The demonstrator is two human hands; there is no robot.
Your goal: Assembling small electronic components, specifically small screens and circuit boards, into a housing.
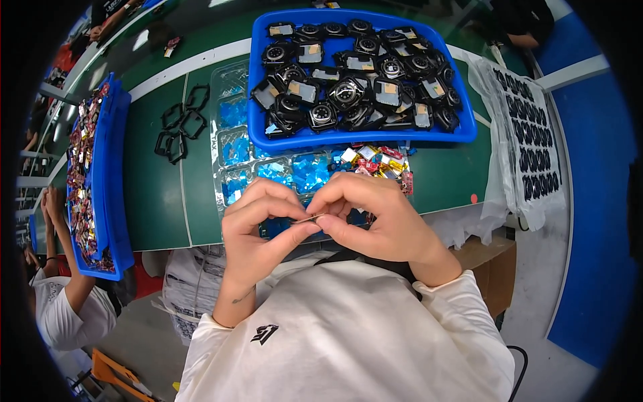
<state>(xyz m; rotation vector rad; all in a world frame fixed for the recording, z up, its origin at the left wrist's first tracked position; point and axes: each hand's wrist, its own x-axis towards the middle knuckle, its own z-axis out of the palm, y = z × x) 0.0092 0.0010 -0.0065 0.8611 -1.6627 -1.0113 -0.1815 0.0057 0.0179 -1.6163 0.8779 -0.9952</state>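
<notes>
My left hand [258,224] and my right hand [365,213] meet in front of my chest, above the near edge of the green table. Between their thumbs and fingertips they pinch a small, thin, flat piece [309,219], brownish along its edge; its kind does not show. Just beyond my hands a clear plastic tray [216,144] holds blue film pieces [293,171] in its compartments. To the right of these lies a pile of small batteries and red circuit parts [376,163], partly hidden by my right hand.
A blue bin [365,139] of black watch cases [348,92] stands beyond the tray. Black frames [181,124] lie left of it. Another blue bin [115,201] with small parts stands at the far left, near a co-worker [70,305]. On the right, a sheet [536,137] carries rows of black parts.
</notes>
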